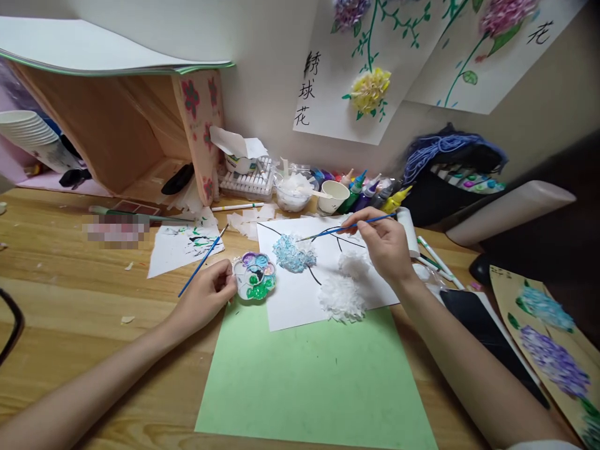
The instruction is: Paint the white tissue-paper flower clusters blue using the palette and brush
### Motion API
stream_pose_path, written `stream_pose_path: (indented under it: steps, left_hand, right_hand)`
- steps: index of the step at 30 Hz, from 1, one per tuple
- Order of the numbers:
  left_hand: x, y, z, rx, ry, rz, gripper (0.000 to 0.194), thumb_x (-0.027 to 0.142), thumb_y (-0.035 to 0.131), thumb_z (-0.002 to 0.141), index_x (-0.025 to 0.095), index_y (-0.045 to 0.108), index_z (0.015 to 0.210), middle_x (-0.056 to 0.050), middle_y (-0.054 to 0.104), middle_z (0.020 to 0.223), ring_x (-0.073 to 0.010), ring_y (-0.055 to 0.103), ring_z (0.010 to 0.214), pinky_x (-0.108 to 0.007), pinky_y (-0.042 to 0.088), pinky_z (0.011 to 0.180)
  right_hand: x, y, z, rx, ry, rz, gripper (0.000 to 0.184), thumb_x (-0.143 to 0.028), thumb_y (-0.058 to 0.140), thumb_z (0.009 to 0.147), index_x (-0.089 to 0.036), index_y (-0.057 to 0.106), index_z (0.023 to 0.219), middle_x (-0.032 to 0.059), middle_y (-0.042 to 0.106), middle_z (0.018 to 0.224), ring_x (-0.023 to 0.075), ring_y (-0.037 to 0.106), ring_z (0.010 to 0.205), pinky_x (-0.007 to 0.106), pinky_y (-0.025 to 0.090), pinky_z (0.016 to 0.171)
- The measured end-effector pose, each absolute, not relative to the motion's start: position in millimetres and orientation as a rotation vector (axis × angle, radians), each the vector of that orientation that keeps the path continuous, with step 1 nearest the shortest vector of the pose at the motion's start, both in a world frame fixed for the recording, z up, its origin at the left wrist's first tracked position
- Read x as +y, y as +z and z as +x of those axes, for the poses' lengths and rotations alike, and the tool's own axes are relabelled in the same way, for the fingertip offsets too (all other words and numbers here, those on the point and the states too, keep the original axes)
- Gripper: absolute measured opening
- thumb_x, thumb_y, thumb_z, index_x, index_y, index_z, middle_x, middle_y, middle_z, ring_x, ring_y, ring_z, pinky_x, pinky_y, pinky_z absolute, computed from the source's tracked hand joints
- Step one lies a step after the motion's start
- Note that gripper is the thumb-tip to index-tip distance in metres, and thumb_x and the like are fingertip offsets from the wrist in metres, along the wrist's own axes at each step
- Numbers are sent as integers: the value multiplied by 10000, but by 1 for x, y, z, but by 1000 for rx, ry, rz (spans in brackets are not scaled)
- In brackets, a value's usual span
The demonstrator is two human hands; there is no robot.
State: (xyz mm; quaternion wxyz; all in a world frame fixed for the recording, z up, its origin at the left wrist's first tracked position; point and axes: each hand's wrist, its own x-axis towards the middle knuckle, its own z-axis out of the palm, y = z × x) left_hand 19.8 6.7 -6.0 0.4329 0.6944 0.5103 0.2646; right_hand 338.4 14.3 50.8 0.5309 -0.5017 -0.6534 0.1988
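Note:
My right hand (pixel 382 247) pinches a thin blue paintbrush (pixel 349 225). Its tip is at the upper right of a light-blue paper flower (pixel 294 253) on a white sheet (pixel 290 309). Two white paper flowers share that sheet: a large one (pixel 343 299) at the lower edge and a smaller one (pixel 355 264) above it. Black stem lines run across the paper. With closed fingers, my left hand (pixel 210 287) grips the left rim of a round paint palette (pixel 241 290), whose wells carry green, blue, purple and pink paint. Beside that hand lies a second blue paintbrush (pixel 202 262).
Beneath the white sheet lies a green sheet (pixel 309 381). Behind stand a paper cup (pixel 332 197), a plastic bowl (pixel 294 192) of white scraps and several paint bottles (pixel 359 187). A paint-stained paper (pixel 180 250) is left; a painted flower board (pixel 544 337) is right.

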Motion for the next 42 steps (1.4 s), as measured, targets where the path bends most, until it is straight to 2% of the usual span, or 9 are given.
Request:
stream_pose_path:
  steps: [8, 42]
  left_hand:
    - [7, -7, 20, 1248, 641, 1767, 240, 340, 494, 858, 226, 391, 674, 56, 466, 565, -120, 437, 518, -243, 338, 519]
    - [7, -7, 19, 1272, 637, 1798, 227, 322, 497, 836, 225, 384, 665, 52, 469, 563, -123, 440, 535, -245, 338, 533]
  right_hand:
    - [12, 49, 338, -1694, 428, -1249, 163, -193, 517, 831, -194, 663, 758, 20, 691, 750, 176, 670, 733, 323, 535, 712]
    - [12, 51, 340, -1734, 363, -1243, 172, -187, 512, 833, -209, 662, 750, 10, 695, 750, 175, 664, 733, 322, 503, 715]
